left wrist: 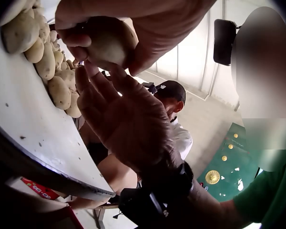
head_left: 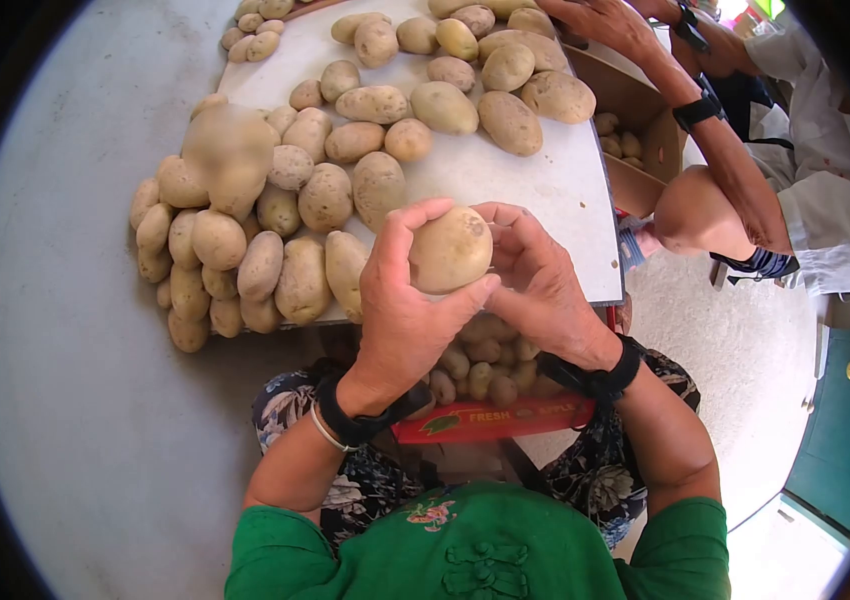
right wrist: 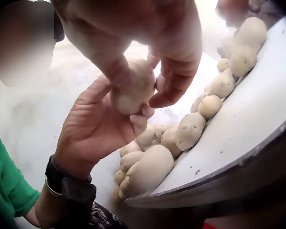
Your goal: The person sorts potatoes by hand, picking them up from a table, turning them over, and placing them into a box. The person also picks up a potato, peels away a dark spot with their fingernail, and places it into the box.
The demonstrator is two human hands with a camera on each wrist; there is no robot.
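A pale yellow potato [head_left: 452,250] is held up between both hands over the table's near edge. The left hand [head_left: 408,300] grips it, thumb below and fingers curled round its far side. The right hand [head_left: 545,290] is at its right side, fingers bent, with its thumb tip close to the left thumb. In the right wrist view the right fingers touch the potato [right wrist: 133,88], and the left hand [right wrist: 93,129] cups it from below. In the left wrist view the potato [left wrist: 109,43] sits in the left hand, with the right hand [left wrist: 128,124] palm-up beside it.
Many potatoes [head_left: 325,197] lie piled on the white table [head_left: 565,200], mostly left and far side. A red box [head_left: 495,422] of potatoes stands below the near edge. At the right, another person's arm [head_left: 745,190] reaches past a cardboard box [head_left: 635,187] holding potatoes.
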